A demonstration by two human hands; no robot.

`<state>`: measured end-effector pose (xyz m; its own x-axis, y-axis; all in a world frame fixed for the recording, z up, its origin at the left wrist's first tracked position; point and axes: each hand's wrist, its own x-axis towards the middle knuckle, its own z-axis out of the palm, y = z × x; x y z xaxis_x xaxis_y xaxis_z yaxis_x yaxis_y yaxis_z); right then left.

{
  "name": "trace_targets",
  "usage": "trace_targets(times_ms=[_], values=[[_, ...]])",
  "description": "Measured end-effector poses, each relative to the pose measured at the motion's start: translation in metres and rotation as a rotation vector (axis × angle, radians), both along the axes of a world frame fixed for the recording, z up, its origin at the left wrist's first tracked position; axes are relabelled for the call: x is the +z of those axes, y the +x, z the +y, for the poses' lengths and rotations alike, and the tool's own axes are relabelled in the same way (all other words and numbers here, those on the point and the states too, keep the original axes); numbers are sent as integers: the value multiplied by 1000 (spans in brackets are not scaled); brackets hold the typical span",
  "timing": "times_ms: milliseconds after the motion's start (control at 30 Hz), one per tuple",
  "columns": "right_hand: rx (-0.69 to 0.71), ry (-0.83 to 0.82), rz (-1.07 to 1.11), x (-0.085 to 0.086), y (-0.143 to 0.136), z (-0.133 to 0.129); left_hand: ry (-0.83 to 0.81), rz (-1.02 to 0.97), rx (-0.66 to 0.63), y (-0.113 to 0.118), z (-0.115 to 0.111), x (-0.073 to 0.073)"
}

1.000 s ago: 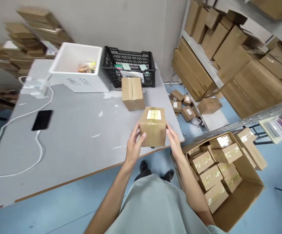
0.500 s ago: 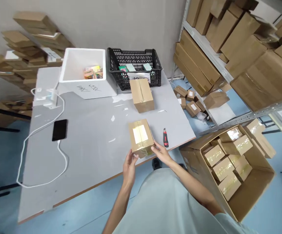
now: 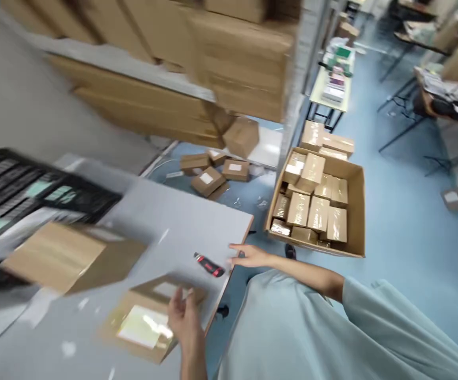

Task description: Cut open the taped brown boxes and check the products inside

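A taped cardboard box (image 3: 134,301) with a white label lies on the grey table (image 3: 134,211), somewhat blurred. My left hand (image 3: 185,316) is at its near side, fingers raised and slightly apart, not wrapped round it; whether they touch it is hard to tell. Over the table's edge, my right hand (image 3: 250,256) is stretched out with fingers apart and holds nothing. Just left of those fingers lies a black and red utility knife (image 3: 209,265). Another cardboard box (image 3: 74,258) sits farther left on the table.
A black plastic crate (image 3: 47,174) stands at the table's far left. On the floor to the right, a large open carton (image 3: 355,211) holds several taped boxes. Shelving with big cartons (image 3: 248,63) rises behind, small boxes (image 3: 209,179) lying beneath. A narrow table (image 3: 320,95) stands farther off.
The view has swung right toward the open carton. My right hand has come off the labelled box and moved right, its fingers spreading. My left hand has shifted up along the box.
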<state>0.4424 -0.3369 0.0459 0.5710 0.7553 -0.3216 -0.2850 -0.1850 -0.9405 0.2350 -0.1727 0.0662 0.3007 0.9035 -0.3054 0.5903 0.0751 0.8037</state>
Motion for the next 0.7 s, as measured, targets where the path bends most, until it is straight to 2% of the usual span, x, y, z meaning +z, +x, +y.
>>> trace_targets(times_ms=[100, 200, 300, 400, 467, 567, 633, 700], values=[[-269, 1, -55, 3, 74, -73, -55, -53, -284, 93, -39, -1], [-519, -68, -58, -1, 132, -153, -130, -83, -539, 183, -96, -10], [-707, -151, 7, -11, 177, -226, -219, -102, -767, 271, -159, -26], [-843, -193, 112, -29, 212, -282, -214, -65, -932, 361, -213, -43], [-924, -188, 178, -44, 233, -306, -232, -1, -987, 420, -240, -54], [-1014, -154, 252, -64, 266, -322, -257, 88, -999, 498, -265, -70], [-1012, -135, 305, -72, 290, -322, -260, 120, -1020, 538, -272, -80], [-970, -130, 352, -74, 312, -318, -276, 150, -1055, 566, -275, -85]])
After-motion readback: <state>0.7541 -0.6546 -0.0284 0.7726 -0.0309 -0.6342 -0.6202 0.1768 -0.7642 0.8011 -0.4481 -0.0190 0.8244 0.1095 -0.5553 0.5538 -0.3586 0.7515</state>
